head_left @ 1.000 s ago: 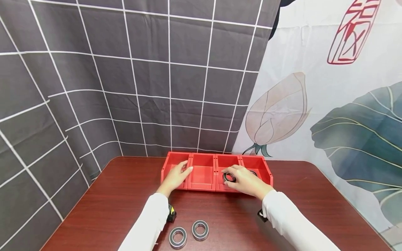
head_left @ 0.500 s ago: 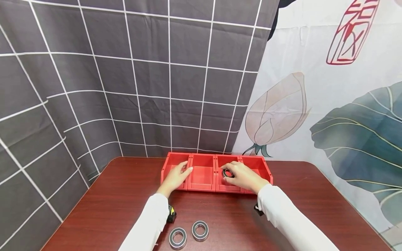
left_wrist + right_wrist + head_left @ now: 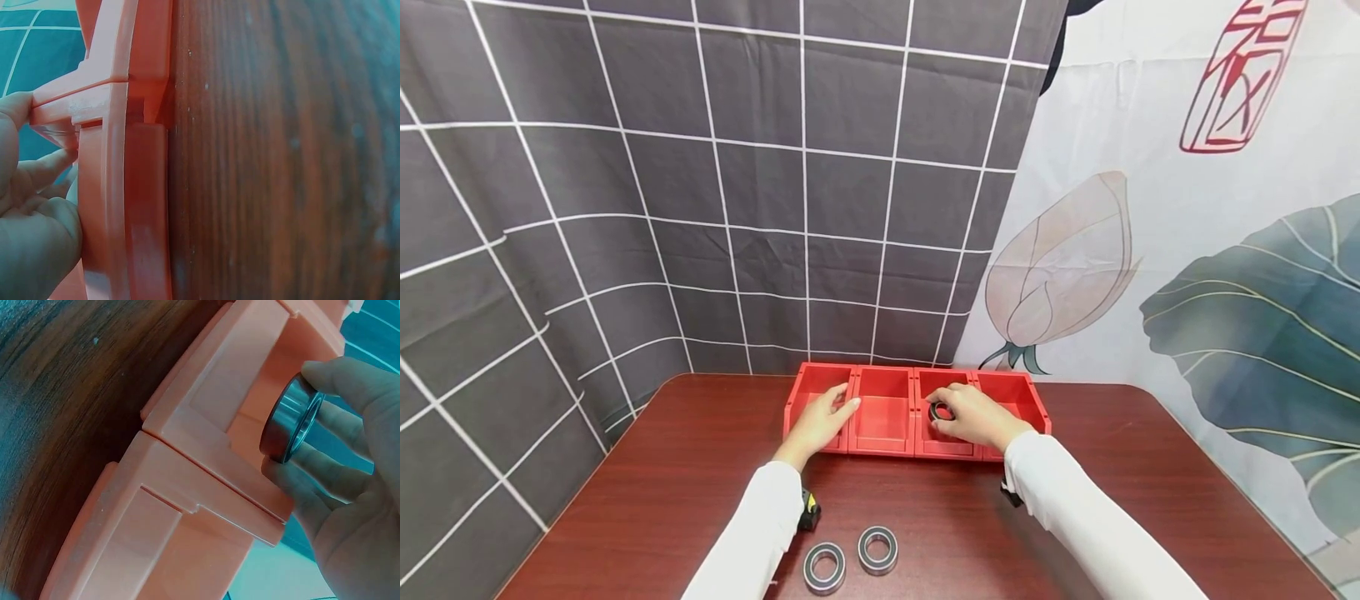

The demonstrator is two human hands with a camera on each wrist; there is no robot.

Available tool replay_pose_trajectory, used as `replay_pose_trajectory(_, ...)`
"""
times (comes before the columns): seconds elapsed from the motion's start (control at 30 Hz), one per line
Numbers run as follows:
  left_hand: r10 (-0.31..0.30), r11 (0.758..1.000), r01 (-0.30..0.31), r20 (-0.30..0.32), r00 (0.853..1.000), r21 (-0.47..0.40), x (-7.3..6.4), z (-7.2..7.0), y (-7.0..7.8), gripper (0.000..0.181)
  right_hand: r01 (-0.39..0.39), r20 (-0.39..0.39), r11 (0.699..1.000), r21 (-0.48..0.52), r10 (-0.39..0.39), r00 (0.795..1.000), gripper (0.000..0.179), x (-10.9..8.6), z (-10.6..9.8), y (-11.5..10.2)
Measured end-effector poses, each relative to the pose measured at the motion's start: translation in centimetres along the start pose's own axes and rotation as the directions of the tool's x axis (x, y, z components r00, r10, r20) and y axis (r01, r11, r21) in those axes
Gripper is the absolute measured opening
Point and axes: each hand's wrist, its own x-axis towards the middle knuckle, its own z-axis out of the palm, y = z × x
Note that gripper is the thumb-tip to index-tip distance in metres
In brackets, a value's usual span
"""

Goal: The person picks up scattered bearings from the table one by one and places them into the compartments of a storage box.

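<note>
My right hand [image 3: 976, 414] pinches a ball bearing [image 3: 289, 419] between thumb and fingertips at the third red bin [image 3: 948, 447] from the left. In the right wrist view the bearing is tilted on edge at the bin's opening, its shiny outer ring showing. My left hand [image 3: 817, 422] lies over the leftmost red bin [image 3: 797, 400]. Its thumb and fingers straddle and grip the wall between that bin and the second red bin [image 3: 883, 417]; the left wrist view shows this wall [image 3: 81, 103] between them. Part of the fourth bin [image 3: 1036, 408] is hidden by my right hand.
Two more bearings, the left one [image 3: 824, 569] and the right one [image 3: 877, 551], lie flat on the brown table [image 3: 700, 483] near the front. The bins stand side by side at the back, before a dark grid cloth [image 3: 760, 275]. Small black devices sit under both wrists.
My right hand has shifted slightly left and up with the bearing. The dark ring seen in the fourth bin a second ago is now hidden behind the hand. My left hand stays put.
</note>
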Motion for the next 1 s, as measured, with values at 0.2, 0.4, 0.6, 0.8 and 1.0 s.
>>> replay_pose_trajectory(0.2, 0.001, 1.0, -0.001, -0.01, 1.0, 0.004, 0.0, 0.0, 0.0, 0.066, -0.001, 0.015, 1.0, -0.026, 0.001, 1.0, 0.041, 0.9, 0.6, 0.1)
replay_pose_trajectory(0.4, -0.001, 1.0, 0.001, -0.002, 1.0, -0.006, 0.1, 0.0, 0.0, 0.063, -0.018, 0.034, 0.999, -0.029, 0.019, 0.999, 0.041, 1.3, 0.9, 0.1)
replay_pose_trajectory(0.6, 0.004, 1.0, -0.004, -0.005, 1.0, -0.007, 0.3, -0.2, 0.0, 0.065, -0.023, 0.039, 0.999, -0.026, 0.024, 0.999, 0.041, 1.7, 0.9, 0.0)
replay_pose_trajectory(0.8, -0.016, 1.0, 0.016, 0.0, 1.0, -0.01, 0.1, -0.1, 0.1, 0.066, -0.049, 0.063, 0.998, -0.037, 0.051, 0.997, 0.042, 2.3, 1.6, 0.0)
replay_pose_trajectory(1.0, -0.005, 1.0, 0.005, -0.004, 1.0, 0.001, 0.2, 0.0, 0.0, 0.062, -0.039, 0.052, 0.996, -0.084, 0.044, 0.998, 0.039, 2.6, 1.8, 0.0)
